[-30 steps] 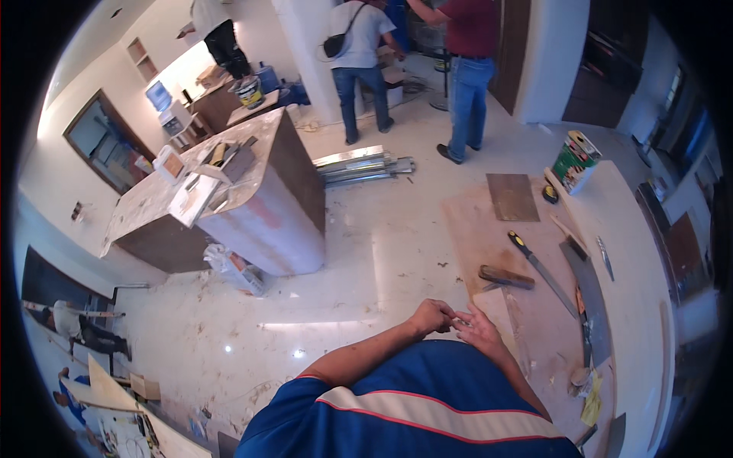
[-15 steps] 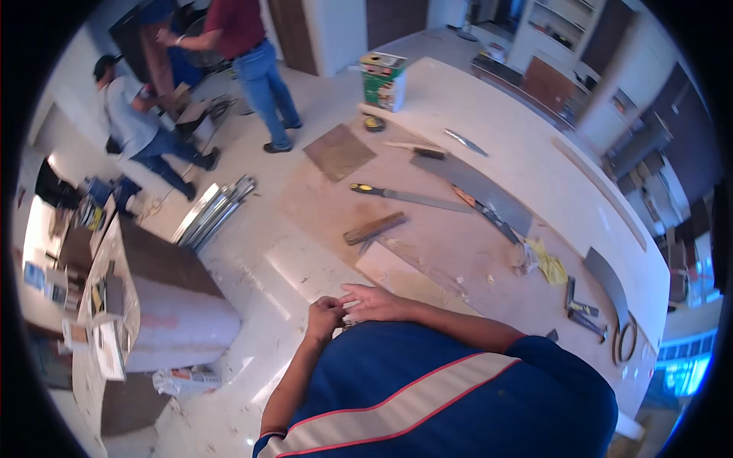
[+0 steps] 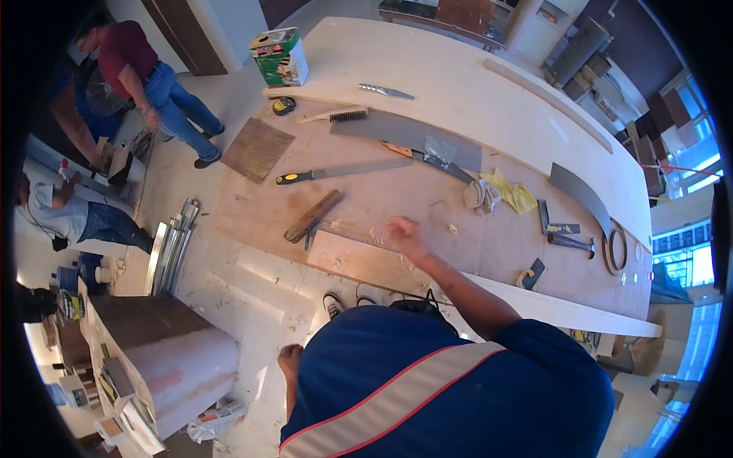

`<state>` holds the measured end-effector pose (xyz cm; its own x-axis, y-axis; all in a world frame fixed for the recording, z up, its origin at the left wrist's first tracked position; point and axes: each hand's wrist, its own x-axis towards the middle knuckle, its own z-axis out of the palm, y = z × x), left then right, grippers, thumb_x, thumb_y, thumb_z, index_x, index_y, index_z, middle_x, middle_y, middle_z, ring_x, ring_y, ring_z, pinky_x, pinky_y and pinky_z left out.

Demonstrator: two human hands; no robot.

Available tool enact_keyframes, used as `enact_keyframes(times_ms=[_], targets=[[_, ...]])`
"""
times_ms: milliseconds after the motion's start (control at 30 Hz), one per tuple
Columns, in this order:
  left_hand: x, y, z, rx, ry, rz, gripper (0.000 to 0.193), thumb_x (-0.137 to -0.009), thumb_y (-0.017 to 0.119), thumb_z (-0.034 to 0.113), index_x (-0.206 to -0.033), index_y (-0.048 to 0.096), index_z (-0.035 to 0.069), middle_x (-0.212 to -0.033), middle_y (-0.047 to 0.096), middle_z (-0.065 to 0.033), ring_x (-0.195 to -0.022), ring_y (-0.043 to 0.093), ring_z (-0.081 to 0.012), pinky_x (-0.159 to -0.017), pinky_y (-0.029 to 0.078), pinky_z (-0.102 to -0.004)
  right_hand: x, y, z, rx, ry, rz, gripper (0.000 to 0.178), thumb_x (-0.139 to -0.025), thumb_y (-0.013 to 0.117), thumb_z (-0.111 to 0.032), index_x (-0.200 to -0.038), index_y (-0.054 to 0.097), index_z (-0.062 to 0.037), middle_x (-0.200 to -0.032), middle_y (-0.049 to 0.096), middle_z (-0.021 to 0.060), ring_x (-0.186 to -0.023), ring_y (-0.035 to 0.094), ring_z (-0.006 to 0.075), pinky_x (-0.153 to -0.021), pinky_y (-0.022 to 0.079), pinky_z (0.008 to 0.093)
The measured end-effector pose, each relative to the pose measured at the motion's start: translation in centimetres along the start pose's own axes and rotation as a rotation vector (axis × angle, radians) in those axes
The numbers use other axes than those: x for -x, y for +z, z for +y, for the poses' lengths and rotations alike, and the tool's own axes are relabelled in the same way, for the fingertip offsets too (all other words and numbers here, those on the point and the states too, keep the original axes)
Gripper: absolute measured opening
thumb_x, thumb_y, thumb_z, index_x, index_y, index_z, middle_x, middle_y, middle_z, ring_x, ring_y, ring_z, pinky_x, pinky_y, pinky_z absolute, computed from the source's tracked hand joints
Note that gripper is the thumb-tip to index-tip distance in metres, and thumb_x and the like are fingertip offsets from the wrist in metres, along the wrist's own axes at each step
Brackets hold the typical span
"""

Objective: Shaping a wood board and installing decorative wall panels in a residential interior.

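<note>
My right hand [image 3: 407,239], slightly blurred, is over the near side of the worktable, its fingers loosely apart and nothing visible in them. Under and beside it lie thin wood shavings [image 3: 374,234] and a pale board [image 3: 347,254] along the table's near edge. Left of the hand rests a dark wooden block [image 3: 314,216]. Farther back lies a long file [image 3: 343,171] with a black and yellow handle. Down by my left side hangs my left hand [image 3: 289,359], its fingers curled; whatever they may hold is hidden.
Across the table are a wire brush [image 3: 347,116], a tape measure [image 3: 283,105], a silver knife [image 3: 385,91], a yellow cloth [image 3: 513,192], a hammer [image 3: 571,244] and a green tin [image 3: 279,57]. Metal profiles [image 3: 172,248] stand left. Two people are beyond; a cabinet [image 3: 164,359] stands lower left.
My hands, together in front of my body before, have parted. The right has moved out over the table; the left has dropped to my side. My view has swung right and closer to the table.
</note>
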<state>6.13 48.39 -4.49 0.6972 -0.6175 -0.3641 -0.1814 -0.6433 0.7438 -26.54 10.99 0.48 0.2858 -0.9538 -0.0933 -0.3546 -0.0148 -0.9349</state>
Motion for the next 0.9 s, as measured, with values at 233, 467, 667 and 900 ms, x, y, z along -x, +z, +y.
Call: enact_keyframes(times_ms=[233,467,667,900], targets=[[3.9,-2.3,-17.8,-0.524,-0.225,-0.206,0.024,-0.086,0.059,0.015,-0.076,0.071,-0.002,-0.072,0.071,-0.0108,-0.062,0.067,-0.0199,-0.057,0.051,-0.0329,-0.6,-7.6,6.5,-0.120,0.132,0.339,0.028,-0.091,0.071,-0.015,-0.114,0.067,-0.0012,-0.085,0.065,-0.0015,-0.077,0.058,0.0066,-0.068,0.049,0.0257],[5.2,-4.9,-18.6,-0.493,-0.348,-0.272,0.025,-0.086,0.059,0.017,-0.075,0.072,-0.001,-0.074,0.072,-0.0122,-0.066,0.069,-0.0215,-0.059,0.053,-0.0344,-4.2,-10.3,5.9,-0.024,0.130,0.381,0.026,-0.088,0.069,-0.019,-0.105,0.071,0.0006,-0.083,0.073,0.0121,-0.075,0.070,0.0213,-0.069,0.055,0.0354],[2.9,-5.9,-16.5,-0.152,-0.327,-0.198,0.026,-0.085,0.059,0.018,-0.075,0.073,0.000,-0.076,0.074,-0.0133,-0.068,0.071,-0.0228,-0.061,0.054,-0.0356,-11.1,-13.8,3.9,0.582,0.136,0.501,0.039,-0.082,0.070,-0.029,-0.111,0.070,-0.0024,-0.094,0.071,0.0280,-0.089,0.070,0.0433,-0.079,0.057,0.0466],[5.3,-5.6,-17.9,-0.479,-0.012,-0.207,0.025,-0.082,0.061,0.025,-0.079,0.076,0.005,-0.085,0.075,-0.0162,-0.080,0.073,-0.0304,-0.069,0.057,-0.0419,-17.3,-11.1,0.9,0.794,0.135,0.452,0.046,-0.082,0.071,-0.026,-0.120,0.063,-0.0013,-0.112,0.066,0.0274,-0.105,0.066,0.0419,-0.090,0.055,0.0486]])
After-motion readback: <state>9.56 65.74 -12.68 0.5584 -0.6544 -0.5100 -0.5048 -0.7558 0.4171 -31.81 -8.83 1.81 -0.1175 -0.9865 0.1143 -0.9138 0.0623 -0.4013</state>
